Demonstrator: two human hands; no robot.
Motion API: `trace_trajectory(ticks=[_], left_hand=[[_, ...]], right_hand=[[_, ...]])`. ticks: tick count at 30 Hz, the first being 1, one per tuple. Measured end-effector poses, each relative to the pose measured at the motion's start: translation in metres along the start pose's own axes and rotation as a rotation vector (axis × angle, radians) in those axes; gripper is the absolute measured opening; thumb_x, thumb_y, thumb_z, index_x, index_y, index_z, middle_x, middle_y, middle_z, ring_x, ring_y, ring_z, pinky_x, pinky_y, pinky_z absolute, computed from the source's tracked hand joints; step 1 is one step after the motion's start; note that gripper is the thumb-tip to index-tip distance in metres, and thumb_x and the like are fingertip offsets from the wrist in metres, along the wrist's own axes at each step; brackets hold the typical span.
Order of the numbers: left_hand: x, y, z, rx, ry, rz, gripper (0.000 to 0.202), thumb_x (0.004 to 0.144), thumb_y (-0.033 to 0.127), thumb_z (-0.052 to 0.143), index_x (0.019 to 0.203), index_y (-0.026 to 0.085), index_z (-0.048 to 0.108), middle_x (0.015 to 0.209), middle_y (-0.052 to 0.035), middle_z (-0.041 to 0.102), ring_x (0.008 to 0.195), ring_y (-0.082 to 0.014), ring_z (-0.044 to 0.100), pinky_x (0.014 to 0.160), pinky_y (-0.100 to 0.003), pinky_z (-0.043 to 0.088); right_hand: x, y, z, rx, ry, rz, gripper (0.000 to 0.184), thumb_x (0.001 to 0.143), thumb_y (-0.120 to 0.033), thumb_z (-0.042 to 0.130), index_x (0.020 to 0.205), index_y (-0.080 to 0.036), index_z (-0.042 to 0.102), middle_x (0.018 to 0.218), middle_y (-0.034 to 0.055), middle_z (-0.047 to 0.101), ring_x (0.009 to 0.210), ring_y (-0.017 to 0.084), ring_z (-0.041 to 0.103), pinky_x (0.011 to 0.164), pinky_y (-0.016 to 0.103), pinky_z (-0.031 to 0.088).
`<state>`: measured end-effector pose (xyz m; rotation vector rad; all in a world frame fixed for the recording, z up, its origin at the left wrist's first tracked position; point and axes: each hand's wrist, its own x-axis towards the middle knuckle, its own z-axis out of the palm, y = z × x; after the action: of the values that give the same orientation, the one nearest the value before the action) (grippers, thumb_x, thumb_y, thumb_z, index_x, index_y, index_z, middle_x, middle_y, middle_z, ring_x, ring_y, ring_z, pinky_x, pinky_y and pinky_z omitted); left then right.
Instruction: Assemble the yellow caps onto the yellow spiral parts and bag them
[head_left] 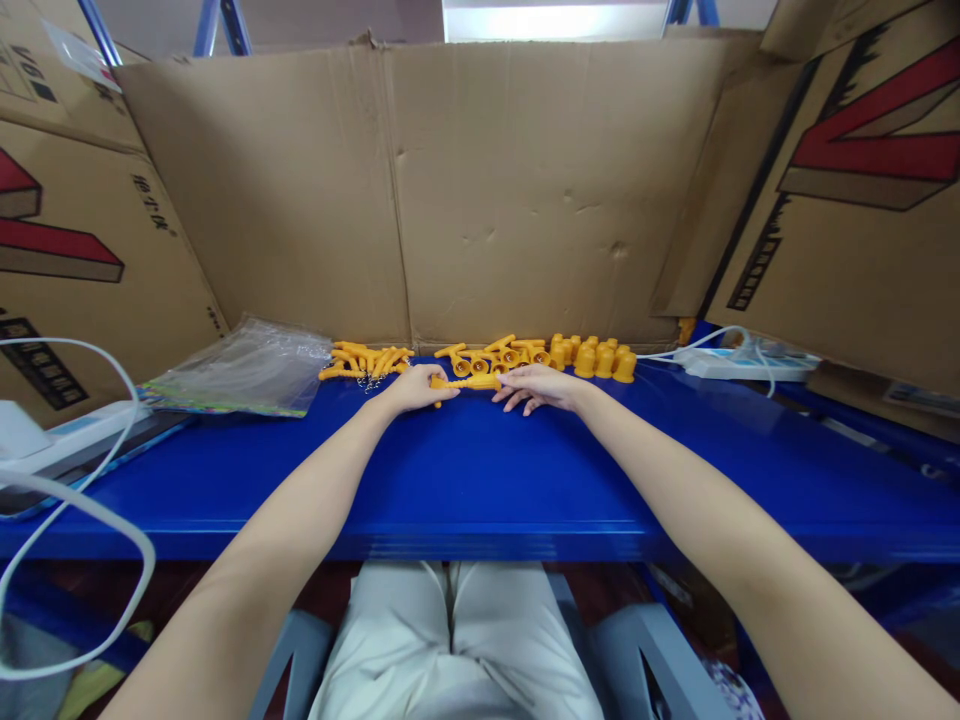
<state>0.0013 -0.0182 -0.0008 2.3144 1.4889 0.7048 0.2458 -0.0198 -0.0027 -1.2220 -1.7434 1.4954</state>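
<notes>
Between my two hands, a little above the blue table, lies a yellow plastic piece (474, 382) with a ribbed shaft, held level. My left hand (418, 388) is closed on its left end, thumb along the near side. The fingers of my right hand (536, 386) pinch its right end. Left of my left hand is a pile of yellow plastic handle pieces (364, 358) with small chains. Behind the held piece are several yellow pieces with round cups (495, 355). Several yellow bell-shaped caps (600, 357) stand upright together, right of those.
Clear plastic bags (244, 372) lie on the blue table (480, 480) at the left. A cardboard wall (525, 190) closes off the back. White power strips lie at the right (742, 362) and left (97, 435). A white cable (139, 540) loops past the table's left front edge.
</notes>
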Motion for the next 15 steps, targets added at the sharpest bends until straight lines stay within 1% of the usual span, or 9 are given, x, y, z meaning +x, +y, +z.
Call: trace_trajectory(ticks=[1,3,4,5,7,9,11,13,15], left_hand=[[0.0001,0.0000,0.0002,0.001,0.005,-0.001,0.032,0.067,0.048,0.062,0.076,0.018,0.057,0.054,0.0023,0.058,0.052,-0.0119,0.051,0.054,-0.023,0.033],[0.0001,0.0000,0.0007,0.002,0.008,-0.002,0.032,0.066,0.048,0.063,0.076,0.018,0.058,0.053,0.0026,0.057,0.052,-0.0120,0.051,0.053,-0.023,0.032],[0.0000,0.0001,0.0008,0.000,0.005,-0.001,0.032,0.066,0.048,0.063,0.076,0.018,0.058,0.052,0.0027,0.057,0.052,-0.0119,0.051,0.053,-0.023,0.032],[-0.0001,0.0003,0.0009,-0.002,0.002,0.000,0.032,0.066,0.048,0.063,0.076,0.018,0.058,0.052,0.0028,0.057,0.051,-0.0118,0.051,0.053,-0.023,0.032],[-0.0003,0.0004,0.0010,-0.002,-0.001,0.000,0.032,0.067,0.048,0.062,0.076,0.018,0.058,0.052,0.0028,0.056,0.050,-0.0116,0.050,0.053,-0.023,0.032],[-0.0003,0.0004,0.0011,-0.002,0.001,-0.001,0.032,0.067,0.048,0.062,0.075,0.018,0.057,0.052,0.0027,0.057,0.050,-0.0115,0.050,0.053,-0.023,0.032],[0.0001,-0.0001,0.0012,-0.008,0.000,0.002,0.032,0.067,0.048,0.062,0.075,0.018,0.057,0.054,0.0019,0.058,0.051,-0.0118,0.051,0.053,-0.023,0.032],[0.0005,-0.0007,0.0015,-0.018,-0.004,0.006,0.032,0.067,0.048,0.062,0.075,0.018,0.057,0.057,0.0011,0.060,0.053,-0.0121,0.052,0.054,-0.023,0.033],[0.0008,-0.0013,0.0016,-0.022,-0.006,0.006,0.032,0.066,0.048,0.063,0.076,0.017,0.057,0.058,0.0008,0.061,0.054,-0.0124,0.054,0.054,-0.023,0.034]], right_hand=[[0.0004,0.0005,-0.0005,0.004,-0.003,-0.008,0.036,0.080,-0.032,0.065,0.109,-0.015,0.056,0.112,0.0126,0.065,0.071,0.013,0.066,0.044,0.016,0.050],[0.0009,0.0013,-0.0011,0.005,0.000,-0.020,0.054,0.074,-0.026,0.071,0.123,-0.019,0.048,0.116,0.0113,0.063,0.071,0.013,0.067,0.044,0.017,0.050],[0.0010,0.0014,-0.0010,0.002,0.006,-0.021,0.059,0.073,-0.024,0.072,0.126,-0.020,0.045,0.117,0.0113,0.063,0.071,0.013,0.067,0.044,0.017,0.050],[0.0011,0.0014,-0.0007,-0.003,0.012,-0.021,0.060,0.074,-0.024,0.071,0.127,-0.020,0.044,0.118,0.0115,0.062,0.071,0.013,0.067,0.044,0.017,0.049],[0.0013,0.0012,0.0003,-0.013,0.015,-0.017,0.052,0.077,-0.026,0.068,0.124,-0.018,0.048,0.118,0.0122,0.062,0.070,0.012,0.066,0.042,0.016,0.048],[0.0014,0.0009,0.0014,-0.020,0.015,-0.014,0.039,0.081,-0.031,0.064,0.115,-0.016,0.054,0.116,0.0127,0.063,0.070,0.011,0.066,0.042,0.015,0.048],[0.0012,0.0007,0.0021,-0.020,0.017,-0.011,0.029,0.084,-0.034,0.059,0.106,-0.015,0.058,0.114,0.0130,0.064,0.070,0.011,0.065,0.042,0.015,0.048],[0.0009,0.0007,0.0021,-0.020,0.027,-0.007,0.028,0.087,-0.036,0.055,0.102,-0.013,0.059,0.113,0.0139,0.064,0.069,0.011,0.065,0.042,0.015,0.048],[0.0006,0.0009,0.0016,-0.021,0.028,-0.011,0.031,0.087,-0.038,0.054,0.105,-0.013,0.058,0.116,0.0145,0.062,0.069,0.011,0.065,0.042,0.015,0.048]])
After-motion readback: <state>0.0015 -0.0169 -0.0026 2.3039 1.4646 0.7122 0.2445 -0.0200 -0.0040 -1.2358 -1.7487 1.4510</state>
